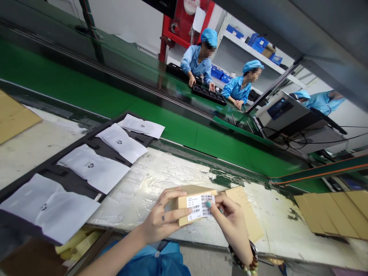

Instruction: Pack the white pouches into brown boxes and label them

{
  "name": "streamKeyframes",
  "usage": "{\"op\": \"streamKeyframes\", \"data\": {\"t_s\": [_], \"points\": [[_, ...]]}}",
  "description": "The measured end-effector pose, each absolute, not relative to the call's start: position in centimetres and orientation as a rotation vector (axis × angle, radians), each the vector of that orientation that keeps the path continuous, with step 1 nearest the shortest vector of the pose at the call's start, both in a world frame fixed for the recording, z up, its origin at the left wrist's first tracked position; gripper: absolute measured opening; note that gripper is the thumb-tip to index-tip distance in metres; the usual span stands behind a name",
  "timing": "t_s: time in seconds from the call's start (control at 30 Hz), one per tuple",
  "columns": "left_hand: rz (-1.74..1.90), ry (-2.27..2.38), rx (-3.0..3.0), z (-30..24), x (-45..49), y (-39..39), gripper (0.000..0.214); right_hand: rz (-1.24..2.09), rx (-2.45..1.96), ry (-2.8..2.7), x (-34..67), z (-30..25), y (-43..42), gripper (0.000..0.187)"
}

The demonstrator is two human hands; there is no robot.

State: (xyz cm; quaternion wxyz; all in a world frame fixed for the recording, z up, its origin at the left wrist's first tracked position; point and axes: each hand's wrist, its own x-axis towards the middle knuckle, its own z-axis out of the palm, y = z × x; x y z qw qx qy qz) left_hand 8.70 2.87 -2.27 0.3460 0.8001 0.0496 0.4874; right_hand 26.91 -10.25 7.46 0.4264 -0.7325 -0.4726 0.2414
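A small brown cardboard box [198, 189] is in my left hand [160, 217], whose fingers wrap round its left side. A white label [197, 204] printed with barcodes lies across the box's end facing me. My right hand [230, 215] pinches the label's right edge, thumb in front; whether that edge is stuck to the box I cannot tell. Just behind my right hand, a flat piece of brown cardboard [249, 212] lies on the worktable [161, 180]. To the left, a black tray [82, 147] carries several white pouches [91, 165] with a dark recycling mark.
Beyond the worktable runs a green conveyor belt [184, 132]. Flat brown cardboard pieces [330, 212] overlap at the right, and another cardboard sheet [15, 117] lies far left. Across the belt, people in blue [197, 61] work beside black trays [208, 94]. A metal frame slants overhead at right.
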Motion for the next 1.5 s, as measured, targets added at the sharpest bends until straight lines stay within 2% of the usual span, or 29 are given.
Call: {"op": "streamKeyframes", "data": {"t_s": [0.9,1.1,1.23,1.37,1.43,1.5], "points": [[1.279,0.112,2.094,-2.2,8.7,3.0,0.039,0.54,-1.872,-1.209,26.6,7.7,-9.9,0.021],[1.283,0.094,2.111,-2.2,8.8,3.1,0.039,0.306,-1.926,-1.335,25.4,7.6,-9.8,0.021],[1.305,0.069,2.111,-2.0,8.7,3.1,0.035,-0.019,-2.077,-1.441,24.5,7.1,-9.8,0.019],[1.325,0.048,2.107,-1.6,8.7,3.1,0.033,-0.29,-2.274,-1.284,25.2,6.3,-10.4,0.019],[1.296,0.056,2.107,-1.7,8.8,3.1,0.037,-0.385,-2.209,-1.192,24.8,5.6,-10.7,0.03],[1.293,0.051,2.077,-2.1,8.9,2.9,0.046,-0.437,-2.129,-1.262,23.1,4.3,-10.8,0.05]]}}
